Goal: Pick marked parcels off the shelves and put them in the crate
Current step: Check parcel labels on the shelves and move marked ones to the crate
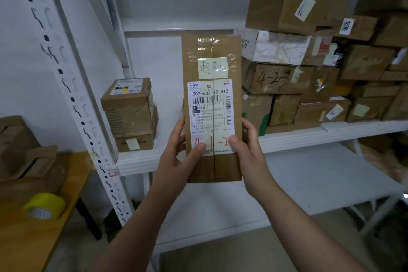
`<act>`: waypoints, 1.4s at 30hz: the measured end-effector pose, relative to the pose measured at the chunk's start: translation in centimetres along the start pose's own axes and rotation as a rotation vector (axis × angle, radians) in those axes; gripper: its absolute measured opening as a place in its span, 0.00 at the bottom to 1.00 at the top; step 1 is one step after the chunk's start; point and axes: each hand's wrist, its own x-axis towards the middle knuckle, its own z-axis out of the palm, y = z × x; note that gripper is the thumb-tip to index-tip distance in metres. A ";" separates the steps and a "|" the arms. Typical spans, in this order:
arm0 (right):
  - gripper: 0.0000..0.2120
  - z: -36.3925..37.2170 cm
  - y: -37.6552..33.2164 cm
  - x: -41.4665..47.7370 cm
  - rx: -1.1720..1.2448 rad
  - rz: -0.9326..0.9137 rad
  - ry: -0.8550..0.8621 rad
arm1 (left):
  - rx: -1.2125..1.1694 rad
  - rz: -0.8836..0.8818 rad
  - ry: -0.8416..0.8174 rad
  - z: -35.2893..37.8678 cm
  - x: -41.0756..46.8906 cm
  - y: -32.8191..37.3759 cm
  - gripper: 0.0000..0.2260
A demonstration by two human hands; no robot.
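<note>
Closest to me, my left hand (176, 157) and my right hand (249, 152) both grasp the lower half of a tall brown cardboard parcel (220, 168). Each thumb presses on the front face and the fingers curl round the side edge behind it. I hold the parcel in the air in front of the front edge of the white metal shelf (309, 137), so I judge it is already off the shelf but not yet stowed. The crate is nowhere in view, so carrying the parcel over and setting it inside is what this step has left. The parcel's long axis stands upright, one short end up toward the wall and the other down toward my wrists. Its broad labelled face is turned to me. The white printed shipping label (210, 115) reads the right way up. A cream handwritten sticker (213, 68) sits above it, and there are red handwritten figures (217, 142) along its lower edge, between my thumbs. A taped seam runs the length of the face. Farther back, a small stack of brown cardboard boxes (130, 112) sits near the shelf's left end. A large pile of brown cartons (320, 77) fills its right side against the wall. I cannot tell from here how many of these are marked, so much of the picking may remain.
</note>
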 end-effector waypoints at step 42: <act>0.33 -51.1 -4.3 -32.2 -0.150 0.330 0.928 | -0.165 -0.135 -0.867 59.2 -16.3 2.4 0.18</act>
